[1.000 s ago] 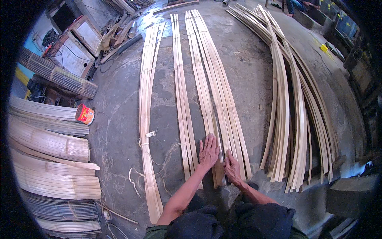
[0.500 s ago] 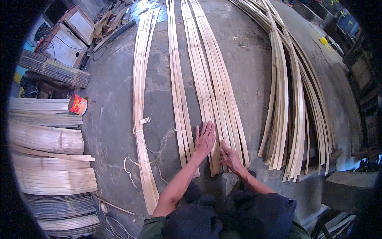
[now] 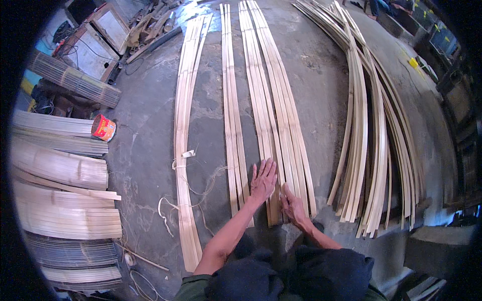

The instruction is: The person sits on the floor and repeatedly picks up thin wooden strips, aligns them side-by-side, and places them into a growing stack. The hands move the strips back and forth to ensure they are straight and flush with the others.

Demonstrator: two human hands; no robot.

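Long pale bamboo strips lie side by side in bundles on the floor before me. My left hand rests palm down, fingers stretched, on the middle bundle of strips. Close to its right, my right hand is at the near ends, with thumb and fingers drawn together at a strip's edge; some of its fingers are hidden. Under and beyond it runs the right-hand bundle of strips, almost touching the middle one. A narrower bundle lies just left of my left hand.
Farther left is a bundle tied with fibre, loose string beside it. Curved strips fan out at right. Slatted bamboo pieces and a red tin line the left side. A person's legs show at far right.
Both hands have stayed at the same strips, the right one shifting slightly nearer to me. The whole view has moved a little with my head.
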